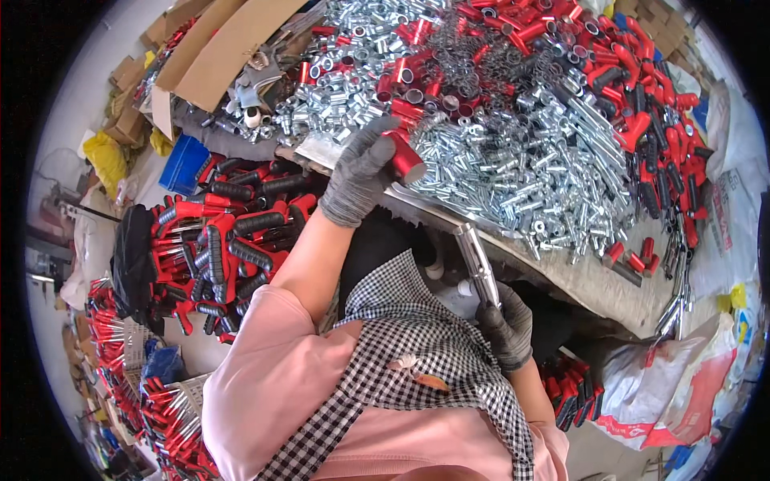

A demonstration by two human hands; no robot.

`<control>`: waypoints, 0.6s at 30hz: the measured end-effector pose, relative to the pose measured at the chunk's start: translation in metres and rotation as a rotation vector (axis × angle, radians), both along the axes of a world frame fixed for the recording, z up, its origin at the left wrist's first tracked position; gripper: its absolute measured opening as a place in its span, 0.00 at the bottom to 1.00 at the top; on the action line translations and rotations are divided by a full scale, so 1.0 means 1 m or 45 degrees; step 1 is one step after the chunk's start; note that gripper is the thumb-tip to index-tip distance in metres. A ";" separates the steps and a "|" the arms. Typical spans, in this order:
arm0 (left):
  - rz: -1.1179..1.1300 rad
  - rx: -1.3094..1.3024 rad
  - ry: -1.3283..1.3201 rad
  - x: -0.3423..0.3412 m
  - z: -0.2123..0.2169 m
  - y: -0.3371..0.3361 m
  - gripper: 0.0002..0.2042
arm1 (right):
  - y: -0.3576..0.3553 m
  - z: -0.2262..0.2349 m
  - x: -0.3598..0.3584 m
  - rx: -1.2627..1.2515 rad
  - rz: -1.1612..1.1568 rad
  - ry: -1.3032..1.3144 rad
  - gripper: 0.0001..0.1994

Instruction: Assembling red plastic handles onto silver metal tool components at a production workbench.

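My left hand (357, 178), in a grey knit glove, is closed round a red metal sleeve (407, 163) over the near edge of the workbench. Low on the right, my right hand (508, 329), gloved the same way, grips the lower end of a shiny silver metal tube (478, 264) that points up and away from me. The two parts are apart. Just beyond my left hand lie heaps of silver bolts (457, 156) and more red sleeves (525, 32).
The bench edge (553, 276) runs slanting in front of me. On the left sits a pile of red-and-black-handled tools (233, 240) beside a blue bin (184, 164). Red-handled parts (634, 128) heap at the far right, and a white-and-red sack (666, 385) stands below them.
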State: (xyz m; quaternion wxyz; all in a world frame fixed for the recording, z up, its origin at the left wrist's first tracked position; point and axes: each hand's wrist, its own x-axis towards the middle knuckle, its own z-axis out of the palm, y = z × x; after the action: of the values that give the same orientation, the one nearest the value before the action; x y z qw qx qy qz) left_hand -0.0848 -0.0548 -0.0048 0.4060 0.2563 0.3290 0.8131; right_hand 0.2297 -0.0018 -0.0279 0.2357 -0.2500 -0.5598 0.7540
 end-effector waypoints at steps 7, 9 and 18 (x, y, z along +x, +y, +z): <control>0.068 -0.662 0.085 0.047 -0.009 0.024 0.16 | 0.000 -0.008 0.009 -0.129 -0.076 0.031 0.29; 0.060 -0.738 -0.006 0.054 -0.017 0.035 0.18 | 0.001 -0.012 0.011 -0.167 -0.123 0.027 0.29; -0.462 -0.247 -0.943 0.079 -0.031 0.043 0.21 | 0.007 -0.017 0.016 -0.266 -0.191 0.102 0.30</control>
State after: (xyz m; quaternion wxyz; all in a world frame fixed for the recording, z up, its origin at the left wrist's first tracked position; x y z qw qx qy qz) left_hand -0.0061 -0.0119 -0.0362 0.6556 -0.0388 0.1854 0.7310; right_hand 0.2458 0.0053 -0.0451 0.2862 -0.2841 -0.4482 0.7978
